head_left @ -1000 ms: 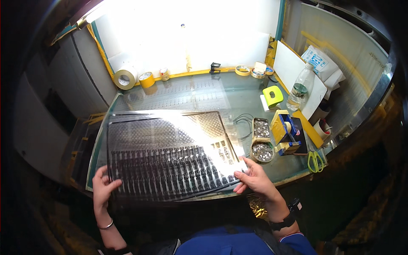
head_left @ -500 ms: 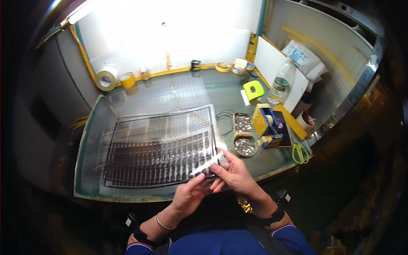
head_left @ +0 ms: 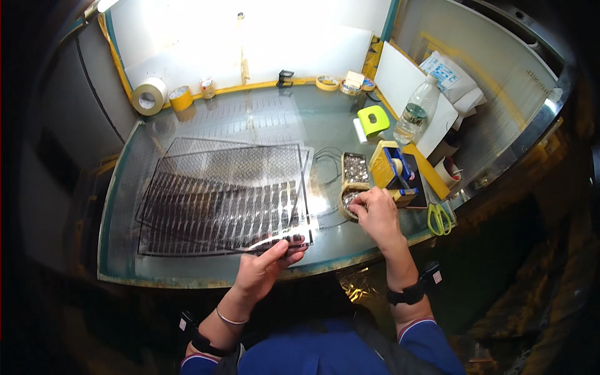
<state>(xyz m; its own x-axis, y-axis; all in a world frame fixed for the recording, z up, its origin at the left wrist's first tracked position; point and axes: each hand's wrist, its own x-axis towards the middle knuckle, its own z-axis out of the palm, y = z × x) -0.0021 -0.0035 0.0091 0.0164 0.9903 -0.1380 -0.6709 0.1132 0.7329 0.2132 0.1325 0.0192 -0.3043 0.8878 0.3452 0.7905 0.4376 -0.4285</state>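
Blue print shows on the white bag [head_left: 451, 74] behind the bottle [head_left: 415, 114]. The left hand [head_left: 262, 270] pinches a corner of the patterned film sheet [head_left: 219, 206] near the front edge of the surface [head_left: 331, 253]. The right hand [head_left: 379, 214] dips its fingers in the round tub [head_left: 344, 203]; I can't tell if they hold anything.

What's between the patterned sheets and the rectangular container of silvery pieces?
Loops of thin dark cord lie between the patterned sheets and the rectangular container, as the head view shows.
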